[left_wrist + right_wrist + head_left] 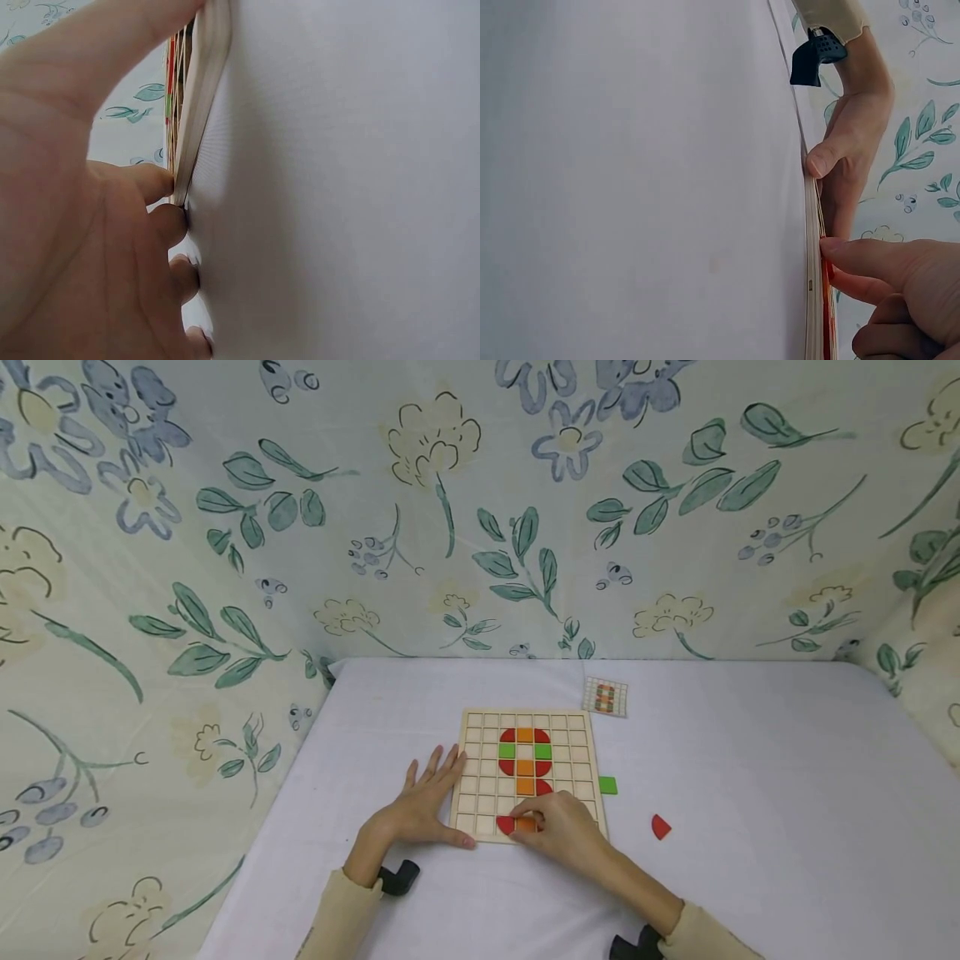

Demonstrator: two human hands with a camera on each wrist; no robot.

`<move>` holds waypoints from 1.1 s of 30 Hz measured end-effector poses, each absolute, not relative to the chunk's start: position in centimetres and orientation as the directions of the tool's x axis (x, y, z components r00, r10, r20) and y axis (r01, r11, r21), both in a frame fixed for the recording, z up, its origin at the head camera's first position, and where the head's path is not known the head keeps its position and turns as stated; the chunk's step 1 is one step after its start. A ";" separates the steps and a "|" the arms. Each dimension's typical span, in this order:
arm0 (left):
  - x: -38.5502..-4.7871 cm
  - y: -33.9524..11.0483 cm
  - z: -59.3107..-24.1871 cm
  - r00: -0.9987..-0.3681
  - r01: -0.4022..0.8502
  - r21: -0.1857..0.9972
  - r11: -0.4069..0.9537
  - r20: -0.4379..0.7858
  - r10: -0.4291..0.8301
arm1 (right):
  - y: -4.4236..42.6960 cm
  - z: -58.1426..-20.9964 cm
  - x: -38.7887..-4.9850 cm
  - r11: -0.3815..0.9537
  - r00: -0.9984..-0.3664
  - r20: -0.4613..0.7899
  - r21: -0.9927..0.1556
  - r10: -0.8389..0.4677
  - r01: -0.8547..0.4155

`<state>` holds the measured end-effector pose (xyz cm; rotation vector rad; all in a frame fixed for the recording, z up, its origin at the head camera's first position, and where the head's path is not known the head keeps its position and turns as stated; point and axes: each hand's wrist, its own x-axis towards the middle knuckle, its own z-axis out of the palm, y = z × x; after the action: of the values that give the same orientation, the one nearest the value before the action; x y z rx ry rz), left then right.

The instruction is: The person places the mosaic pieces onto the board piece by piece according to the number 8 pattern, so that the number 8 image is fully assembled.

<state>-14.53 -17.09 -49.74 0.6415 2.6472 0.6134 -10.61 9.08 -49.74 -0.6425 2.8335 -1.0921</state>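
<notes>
A wooden grid board (480,793) lies on the cloth, holding red rounded pieces, orange squares and green squares in its middle columns. My left hand (423,806) spreads along the board's left and lower edges; in the left wrist view its fingers (161,184) touch the board's side (204,82). Over the bottom row, my right hand (562,831) pinches a red quarter-round piece (505,825) between thumb and index finger. An orange square (527,823) sits right beside it, partly covered by the fingers. In the right wrist view, the thumb and finger (862,259) meet red at the board's edge.
Right of the board lie a loose green square (608,786) and a red quarter-round (661,827). A small pattern card (605,697) rests by the board's top right corner. White cloth (765,760) covers the table; a floral curtain (450,527) hangs behind.
</notes>
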 end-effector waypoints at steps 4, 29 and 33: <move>-14.5 -17.1 -49.8 -0.836 0.352 0.483 0.802 -0.224 0.501 | 8.9 -49.8 -10.5 0.676 -0.917 0.130 -0.639 -0.377 -0.368; -14.5 -17.1 -49.6 -0.837 0.347 0.484 0.803 -0.226 0.499 | 9.3 -49.7 -10.6 0.605 -0.936 0.051 -0.750 -0.348 -0.265; -14.5 -17.1 -49.6 -0.835 0.346 0.488 0.801 -0.230 0.501 | 10.6 -49.3 -10.8 0.583 -0.951 0.005 -0.789 -0.309 -0.193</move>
<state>-14.47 -17.08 -49.56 0.6429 2.6403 0.6191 -10.80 10.64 -49.28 -0.4265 2.6750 -1.3083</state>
